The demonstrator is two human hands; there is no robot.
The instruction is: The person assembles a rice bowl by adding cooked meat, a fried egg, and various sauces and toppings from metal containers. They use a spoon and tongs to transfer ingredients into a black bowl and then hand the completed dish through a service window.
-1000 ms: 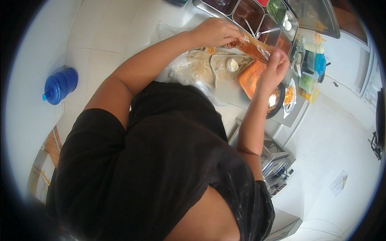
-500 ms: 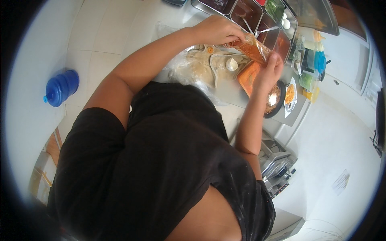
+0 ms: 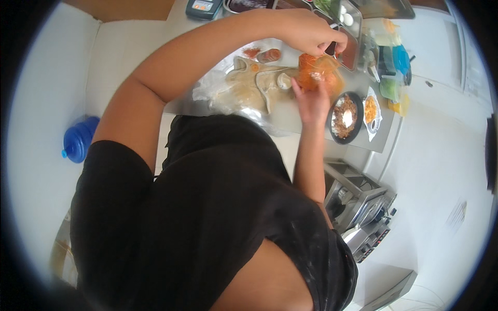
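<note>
My left hand, beside the metal tray of compartments, has its fingers closed at the top of a clear plastic bag of orange food. Below it my right hand is raised toward the bag, thumb and fingers spread, slightly blurred. Whether its fingertips touch the bag I cannot tell. Left of the bag lies a beige cloth with a small white round thing on it. A black bowl of rice, brown crumbly food and a white dollop stands to the right.
Next to the bowl is a foil tray of yellow shreds. Bottles and tubs, one blue-topped, line the far right. A small jar lies beside red powder. A scale-like device sits far left; steel equipment stands at right.
The bag, stretched between both hands before, now hangs bunched below my left hand. My left hand moved right; my right hand came down and left, its fingers spreading off the bag's end.
</note>
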